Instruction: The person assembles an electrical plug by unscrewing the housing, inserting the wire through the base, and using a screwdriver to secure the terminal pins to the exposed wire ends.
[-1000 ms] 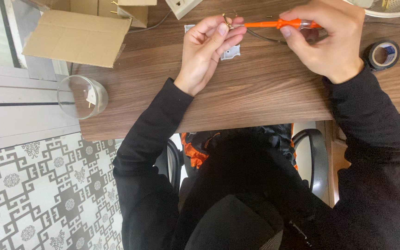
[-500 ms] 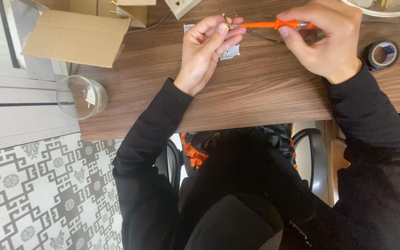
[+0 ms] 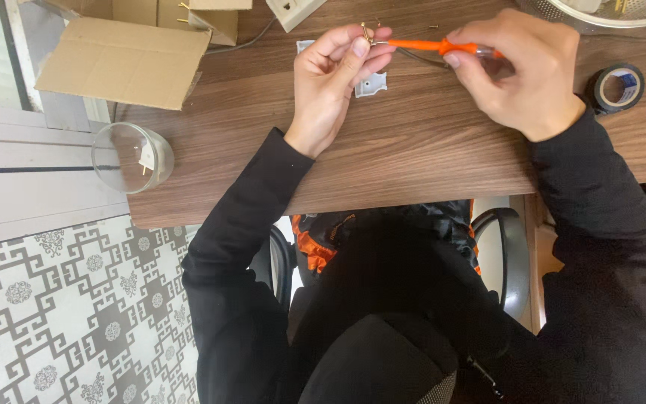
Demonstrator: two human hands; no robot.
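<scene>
Fingers of the left hand (image 3: 334, 78) pinch a small brass part (image 3: 368, 33), its grip closed tight; the right hand (image 3: 521, 71), at 3 o'clock from it, clasps an orange screwdriver (image 3: 431, 46) whose tip meets the part above the desk (image 3: 413, 150). Part's shape is hard to make out; the screwdriver's handle end is hidden.

Orange screwdriver (image 3: 435, 46) lies level, tip meeting small brass part (image 3: 368, 34).
</scene>
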